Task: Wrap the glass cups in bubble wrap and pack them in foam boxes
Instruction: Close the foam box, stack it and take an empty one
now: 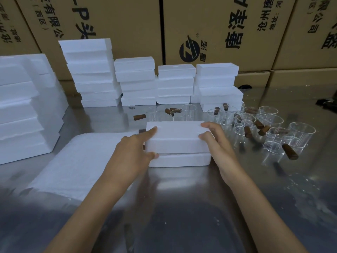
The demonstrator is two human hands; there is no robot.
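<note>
White foam box (pixel 177 143) at the centre of the steel desk (pixel 182 198), its lid (pixel 176 136) resting on the base (pixel 179 160) with a thin seam visible along the near side. Left hand (pixel 131 154): index finger extended across the lid's top left corner, thumb (pixel 154 155) pressed at the seam; the grip is a light pinch on the lid's left end. Right hand (pixel 217 143): fingers curled over the lid's right edge, holding it. Judged step: seating the lid to close the box. For a good closure, press evenly at both ends so the lid drops square; uneven force may crack the brittle foam or leave the seam gaping. Whether a wrapped cup lies inside cannot be seen. Unwrapped glass cups (pixel 269 128) with brown handles stand and lie to the right, near the box; a sheet of bubble wrap (pixel 78 161) lies to the left, just beside it. Stacks of further foam boxes (pixel 138 81) line the rear before cardboard cartons (pixel 218 30).
</note>
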